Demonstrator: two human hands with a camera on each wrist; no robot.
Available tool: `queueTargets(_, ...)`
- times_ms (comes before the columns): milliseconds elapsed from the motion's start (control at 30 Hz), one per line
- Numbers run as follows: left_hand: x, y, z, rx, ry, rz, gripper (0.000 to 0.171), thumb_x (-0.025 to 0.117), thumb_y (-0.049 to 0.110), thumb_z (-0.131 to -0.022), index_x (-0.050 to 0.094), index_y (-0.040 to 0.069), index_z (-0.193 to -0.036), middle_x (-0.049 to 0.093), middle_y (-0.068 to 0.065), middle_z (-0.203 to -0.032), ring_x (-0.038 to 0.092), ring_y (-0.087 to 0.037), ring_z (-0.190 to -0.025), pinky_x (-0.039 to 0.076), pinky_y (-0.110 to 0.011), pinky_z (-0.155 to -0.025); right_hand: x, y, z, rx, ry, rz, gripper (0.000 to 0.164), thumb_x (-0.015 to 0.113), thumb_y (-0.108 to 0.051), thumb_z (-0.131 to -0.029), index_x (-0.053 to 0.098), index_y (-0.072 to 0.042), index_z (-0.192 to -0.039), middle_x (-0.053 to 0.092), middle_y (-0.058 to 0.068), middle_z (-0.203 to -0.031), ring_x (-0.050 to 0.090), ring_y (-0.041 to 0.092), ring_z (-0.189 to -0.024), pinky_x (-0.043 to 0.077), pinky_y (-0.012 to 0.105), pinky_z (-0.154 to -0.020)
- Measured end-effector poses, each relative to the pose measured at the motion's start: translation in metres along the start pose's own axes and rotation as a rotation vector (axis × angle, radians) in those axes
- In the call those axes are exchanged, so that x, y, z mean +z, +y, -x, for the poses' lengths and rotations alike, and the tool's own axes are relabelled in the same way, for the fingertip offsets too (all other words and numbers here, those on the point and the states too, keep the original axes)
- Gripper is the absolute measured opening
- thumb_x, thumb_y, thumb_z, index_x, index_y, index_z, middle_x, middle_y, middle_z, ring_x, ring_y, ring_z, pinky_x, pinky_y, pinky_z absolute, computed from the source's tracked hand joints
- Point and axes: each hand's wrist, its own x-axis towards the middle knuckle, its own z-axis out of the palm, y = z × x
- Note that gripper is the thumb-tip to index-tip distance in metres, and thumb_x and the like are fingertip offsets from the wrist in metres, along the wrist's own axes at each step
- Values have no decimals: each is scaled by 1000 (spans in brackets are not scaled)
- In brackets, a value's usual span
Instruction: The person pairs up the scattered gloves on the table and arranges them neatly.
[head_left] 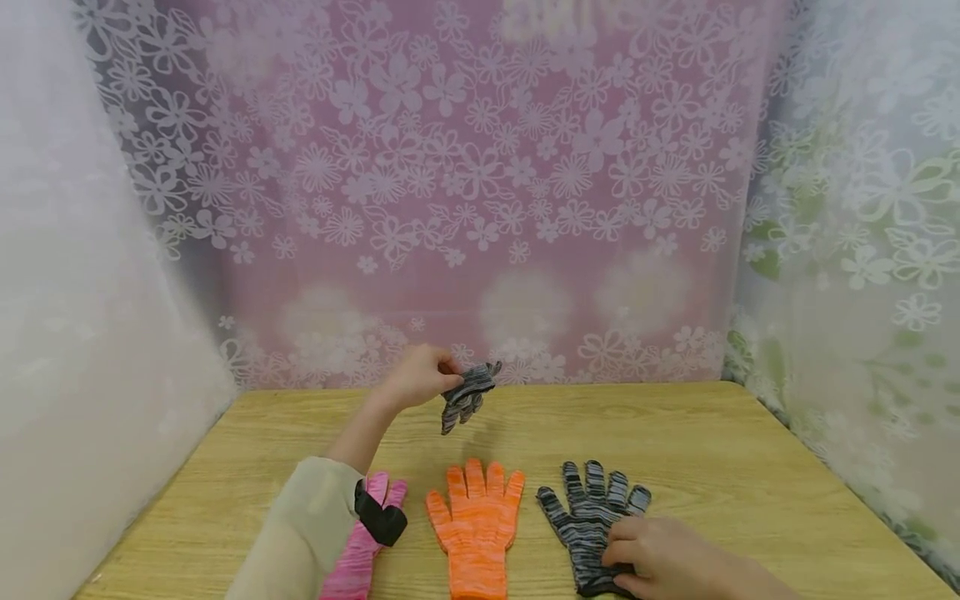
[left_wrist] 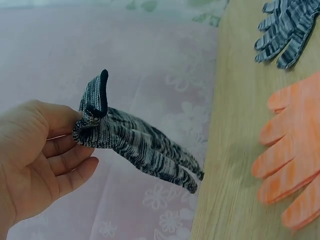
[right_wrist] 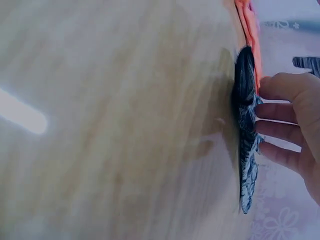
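High over the back of the table, my left hand [head_left: 422, 377] pinches a black-and-grey knit glove [head_left: 472, 383] by its cuff. In the left wrist view that glove [left_wrist: 145, 145] hangs down with its fingers slanting away from the hand [left_wrist: 35, 160]. At the front right, my right hand [head_left: 667, 554] touches the lower palm and cuff of another black-and-grey glove [head_left: 588, 525], which lies flat with fingers spread. From the right wrist view, loosely bent fingertips [right_wrist: 272, 112] rest against this glove [right_wrist: 246, 120], without visibly gripping it.
An orange glove [head_left: 476, 533] lies flat at the front middle of the wooden table [head_left: 675, 425]. Left of it is a pink glove [head_left: 360, 554], partly covered by my left sleeve and the black wrist device [head_left: 381, 518]. Flowered curtains [head_left: 480, 192] enclose the back and sides.
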Motion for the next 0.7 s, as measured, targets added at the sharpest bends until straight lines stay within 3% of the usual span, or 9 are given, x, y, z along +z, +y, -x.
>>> queueTargets(233,23,23,2,111,1,-51,9,60,8,-88,67,5,-94,63,-3,-83,55,-12,-70,47,-29,-66,8,-7,4,-78,25,36,14,71,-18,-82,68,-20,-96,58,-10,-91,51,-2,-77,35,4,-61)
queueTargets(467,46,42,-1,237,23,-134,9,59,6,-86,67,7,-87,62,-3,-79,50,-13,-63,43,-27,-60,11,-8,3,-54,44,86,11,67,-17,-86,67,-23,-95,55,-12,-90,47,-2,-75,33,6,-62)
queueTargets(600,63,55,-2,278,28,-177,8,59,8,-87,67,10,-86,61,0,-78,49,-9,-59,42,-23,-57,12,-9,4,-27,41,78,11,68,-17,-85,67,-22,-94,56,-11,-90,48,-2,-76,34,5,-63)
queueTargets(700,79,68,1,332,19,-286,8,59,8,-88,63,12,-83,57,3,-75,44,-5,-57,37,-19,-54,12,-9,5,-14,38,55,13,69,-15,-84,67,-21,-94,56,-10,-91,50,-2,-76,35,5,-63)
